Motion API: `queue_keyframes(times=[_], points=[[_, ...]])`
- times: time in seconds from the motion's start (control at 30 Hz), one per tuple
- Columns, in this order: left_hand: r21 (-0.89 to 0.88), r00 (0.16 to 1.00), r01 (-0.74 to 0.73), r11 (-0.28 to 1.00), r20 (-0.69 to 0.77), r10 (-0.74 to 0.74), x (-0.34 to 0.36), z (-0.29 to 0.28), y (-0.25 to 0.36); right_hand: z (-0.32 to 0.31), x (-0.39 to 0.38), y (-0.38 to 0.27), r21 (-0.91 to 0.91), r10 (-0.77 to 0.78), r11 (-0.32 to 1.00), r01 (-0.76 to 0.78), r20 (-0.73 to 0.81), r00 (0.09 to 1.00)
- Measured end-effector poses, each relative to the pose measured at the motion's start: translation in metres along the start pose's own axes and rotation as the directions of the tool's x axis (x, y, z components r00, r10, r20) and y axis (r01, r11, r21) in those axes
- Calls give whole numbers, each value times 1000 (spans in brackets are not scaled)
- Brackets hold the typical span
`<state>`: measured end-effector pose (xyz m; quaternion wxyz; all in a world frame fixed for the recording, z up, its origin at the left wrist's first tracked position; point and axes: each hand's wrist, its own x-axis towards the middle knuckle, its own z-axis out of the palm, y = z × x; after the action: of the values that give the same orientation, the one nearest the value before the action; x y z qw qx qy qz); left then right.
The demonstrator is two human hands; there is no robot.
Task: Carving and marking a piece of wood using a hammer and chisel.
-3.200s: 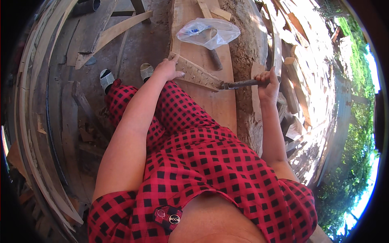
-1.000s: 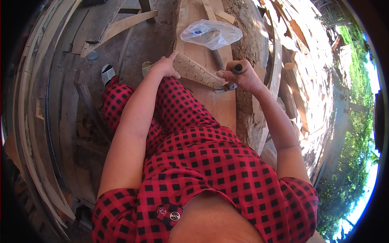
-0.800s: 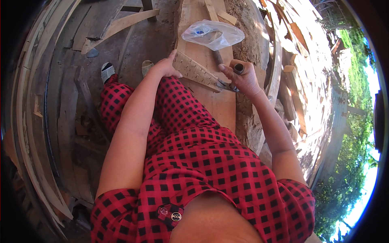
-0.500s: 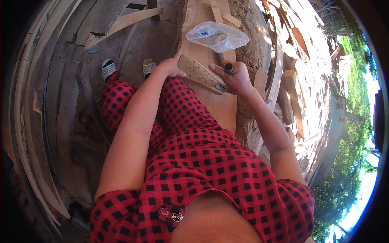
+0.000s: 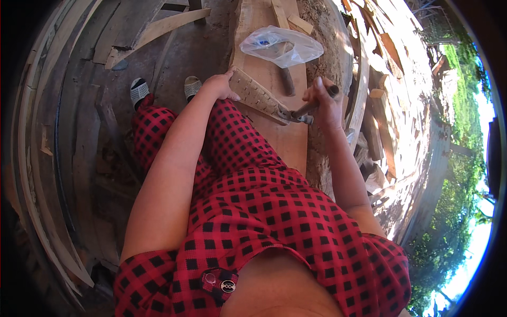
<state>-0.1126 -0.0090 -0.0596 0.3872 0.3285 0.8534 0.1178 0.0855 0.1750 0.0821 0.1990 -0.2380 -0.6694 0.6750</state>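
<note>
Between the left hand's (image 5: 218, 87) fingers and the right hand's (image 5: 325, 103) fingers, a wood block (image 5: 257, 95) is lying aslant, barring the straight way across. A hammer (image 5: 306, 111) is filling the right fingers' grip, its head standing in the way at the block's right end. Ahead of the fingers, a plastic bag (image 5: 280, 45) is covering part of the board (image 5: 293, 142), and a dark handle (image 5: 287, 82) is jutting toward the block, narrowing that gap. Nearer the body than the right fingers, the board is offering room to pass. Under the left fingers, the trousers (image 5: 237, 132) are crowding the near side.
</note>
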Motion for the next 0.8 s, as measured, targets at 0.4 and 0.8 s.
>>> queue_keyframes(times=[0.4,0.8], points=[[-56,1000,20,998,-2,-20,-7,1,9,-82,-25,7,380,105,920,-98,1,994],[308,755,-203,929,-555,349,-60,0,66,-3,-55,-33,-202,-2,979,24,106,994]])
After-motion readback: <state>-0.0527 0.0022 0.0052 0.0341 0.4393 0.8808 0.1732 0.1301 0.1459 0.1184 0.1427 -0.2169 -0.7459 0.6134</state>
